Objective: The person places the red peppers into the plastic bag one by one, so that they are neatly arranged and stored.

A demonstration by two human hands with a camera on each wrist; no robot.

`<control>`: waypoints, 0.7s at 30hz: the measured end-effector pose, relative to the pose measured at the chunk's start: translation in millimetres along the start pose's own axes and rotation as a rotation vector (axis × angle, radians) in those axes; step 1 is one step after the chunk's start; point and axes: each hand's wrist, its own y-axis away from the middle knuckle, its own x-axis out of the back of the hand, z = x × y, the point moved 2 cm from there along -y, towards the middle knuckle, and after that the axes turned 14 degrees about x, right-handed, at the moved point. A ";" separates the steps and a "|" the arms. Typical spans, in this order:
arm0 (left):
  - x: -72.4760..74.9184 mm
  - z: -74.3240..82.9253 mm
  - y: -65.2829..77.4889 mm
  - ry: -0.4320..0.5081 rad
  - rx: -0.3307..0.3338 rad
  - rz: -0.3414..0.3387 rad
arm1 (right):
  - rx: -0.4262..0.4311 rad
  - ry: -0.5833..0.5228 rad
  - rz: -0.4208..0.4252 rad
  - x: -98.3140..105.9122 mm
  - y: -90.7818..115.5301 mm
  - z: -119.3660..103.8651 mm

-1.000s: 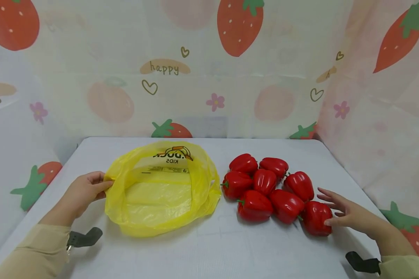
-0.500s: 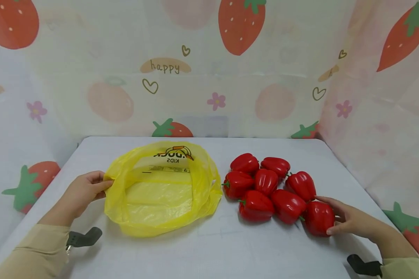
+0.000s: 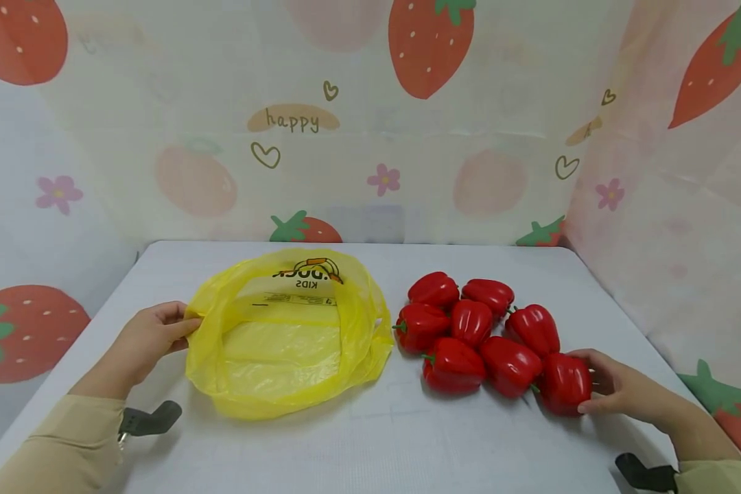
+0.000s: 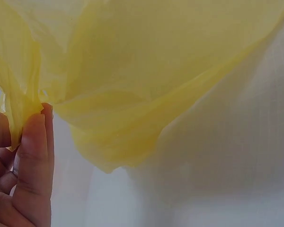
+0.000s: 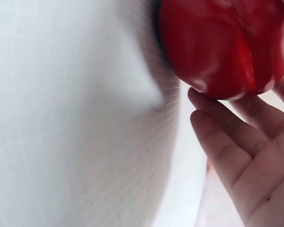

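Observation:
A yellow plastic bag (image 3: 287,336) lies open on the white table (image 3: 370,432), left of centre. My left hand (image 3: 151,336) pinches its left rim; in the left wrist view my fingers (image 4: 31,156) hold the yellow film of the bag (image 4: 146,85). Several red bell peppers (image 3: 469,322) are clustered right of the bag. My right hand (image 3: 617,387) curls its fingers round the nearest-right pepper (image 3: 565,384), which rests on the table. In the right wrist view the fingers (image 5: 227,142) touch the underside of that pepper (image 5: 217,47).
Cloth walls printed with strawberries (image 3: 429,41) enclose the table on three sides. Black wrist-camera mounts (image 3: 148,420) show near both sleeves. White tabletop runs along the front edge.
My right hand has moved in from open fingers beside the pepper to closing around it. The left hand and the bag have stayed still.

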 end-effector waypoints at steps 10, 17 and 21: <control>-0.6 -0.4 -1.5 0.010 -0.015 -0.006 | -0.009 0.059 0.075 0.3 -0.8 -1.0; -1.7 -0.4 -1.1 0.011 -0.015 -0.010 | 0.006 0.091 0.089 0.2 -0.3 -2.0; -2.1 -1.2 -1.7 0.007 -0.018 -0.007 | 0.008 0.109 0.080 2.5 1.8 -0.8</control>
